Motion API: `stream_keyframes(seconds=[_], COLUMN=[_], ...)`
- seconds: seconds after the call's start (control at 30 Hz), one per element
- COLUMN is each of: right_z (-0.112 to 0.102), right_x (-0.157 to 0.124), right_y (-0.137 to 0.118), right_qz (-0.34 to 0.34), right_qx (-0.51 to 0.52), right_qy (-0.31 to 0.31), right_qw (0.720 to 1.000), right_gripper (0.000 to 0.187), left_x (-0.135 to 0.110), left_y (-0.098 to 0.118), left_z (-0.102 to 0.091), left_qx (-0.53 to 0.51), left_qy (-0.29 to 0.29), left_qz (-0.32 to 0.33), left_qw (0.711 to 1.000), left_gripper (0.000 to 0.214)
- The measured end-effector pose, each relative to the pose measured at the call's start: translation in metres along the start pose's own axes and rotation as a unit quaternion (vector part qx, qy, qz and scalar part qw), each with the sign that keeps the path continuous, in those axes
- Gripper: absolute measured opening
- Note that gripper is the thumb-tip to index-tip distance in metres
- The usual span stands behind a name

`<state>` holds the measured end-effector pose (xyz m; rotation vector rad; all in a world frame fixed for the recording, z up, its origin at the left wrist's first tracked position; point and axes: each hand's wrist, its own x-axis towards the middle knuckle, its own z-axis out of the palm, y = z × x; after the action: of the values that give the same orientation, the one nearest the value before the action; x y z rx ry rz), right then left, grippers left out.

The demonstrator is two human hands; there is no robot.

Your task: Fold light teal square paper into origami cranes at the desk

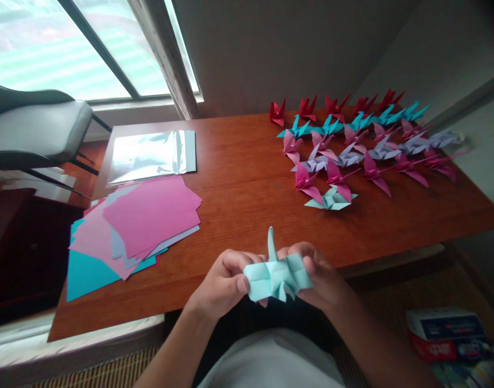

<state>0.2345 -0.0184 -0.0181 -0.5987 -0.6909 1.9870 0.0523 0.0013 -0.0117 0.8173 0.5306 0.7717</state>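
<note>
Over the table's front edge, a pale mint paper crane (277,276) is held between both hands. Its narrow neck or tail points up, and its wings spread to either side. My left hand (226,280) pinches the left wing, thumb in front and fingers behind. On the other side, my right hand (316,276) grips the right wing, its fingers partly hidden behind the paper. The nearest finished piece is another mint paper crane (332,199), lying on the table beyond my right hand.
Rows of red (308,109), blue (327,127), lilac (349,157) and pink paper cranes (307,180) fill the right side of the wooden table (234,178). Coloured paper sheets (153,213) and a shiny clear packet (150,155) lie left. A grey chair (36,129) stands by the window.
</note>
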Motion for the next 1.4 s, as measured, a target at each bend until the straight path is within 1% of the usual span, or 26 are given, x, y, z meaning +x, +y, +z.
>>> stream_keyframes(seconds=[0.07,0.17,0.27,0.4,0.5,0.53,0.63,0.73,0.83,0.93,1.07,1.17,1.23,1.3,1.4], right_z=[-0.005,-0.013,-0.015,-0.01,-0.007,-0.008,-0.012,-0.015,-0.014,-0.013,-0.014,-0.014,-0.013,-0.012,-0.013], right_x=[-0.001,-0.002,-0.002,0.001,0.003,0.003,0.001,0.0,0.002,0.004,0.004,0.005,0.006,0.006,0.006], right_y=[-0.003,-0.007,-0.003,0.008,0.01,0.008,0.004,0.004,0.005,0.005,0.005,0.01,0.015,0.017,0.011], right_qz=[0.005,0.001,-0.014,-0.032,-0.037,-0.039,-0.045,-0.056,-0.074,-0.085,-0.079,-0.078,-0.081,-0.081,-0.058], right_qx=[-0.034,-0.063,-0.033,0.016,0.029,0.026,0.003,-0.012,-0.004,-0.004,-0.008,-0.002,0.005,0.011,-0.012], right_qy=[-0.006,-0.016,-0.016,-0.017,-0.019,-0.021,-0.02,-0.01,-0.02,-0.033,-0.034,-0.045,-0.037,-0.03,-0.061], right_qw=[0.999,0.998,0.999,0.999,0.999,0.999,0.999,0.998,0.997,0.996,0.996,0.996,0.996,0.996,0.996], right_gripper=[0.056,0.055,0.054,0.059,0.06,0.06,0.057,0.058,0.06,0.062,0.065,0.065,0.064,0.062,0.053], left_x=[-0.001,-0.003,-0.004,-0.006,-0.008,-0.009,-0.01,-0.007,-0.004,-0.001,0.002,0.005,0.005,0.004,0.001], left_y=[0.001,0.002,-0.001,-0.009,-0.013,-0.013,-0.011,-0.009,-0.008,-0.009,-0.009,-0.01,-0.012,-0.014,-0.016], left_z=[0.0,-0.004,-0.004,0.001,0.002,0.001,-0.003,-0.005,-0.005,-0.006,-0.006,-0.004,-0.002,-0.001,-0.001], left_qx=[-0.029,-0.037,-0.027,-0.046,-0.072,-0.085,-0.118,-0.119,-0.103,-0.095,-0.069,-0.092,-0.122,-0.14,-0.126], left_qy=[0.014,0.002,0.016,0.051,0.061,0.05,-0.008,-0.031,-0.046,-0.063,-0.088,-0.119,-0.13,-0.102,-0.037], left_qz=[0.01,0.02,0.011,0.008,0.028,0.044,0.085,0.086,0.092,0.098,0.115,0.14,0.147,0.143,0.107], left_qw=[0.999,0.999,0.999,0.998,0.995,0.994,0.989,0.989,0.989,0.989,0.987,0.979,0.973,0.975,0.985], left_gripper=[0.052,0.051,0.057,0.066,0.065,0.062,0.053,0.05,0.054,0.064,0.068,0.068,0.068,0.068,0.062])
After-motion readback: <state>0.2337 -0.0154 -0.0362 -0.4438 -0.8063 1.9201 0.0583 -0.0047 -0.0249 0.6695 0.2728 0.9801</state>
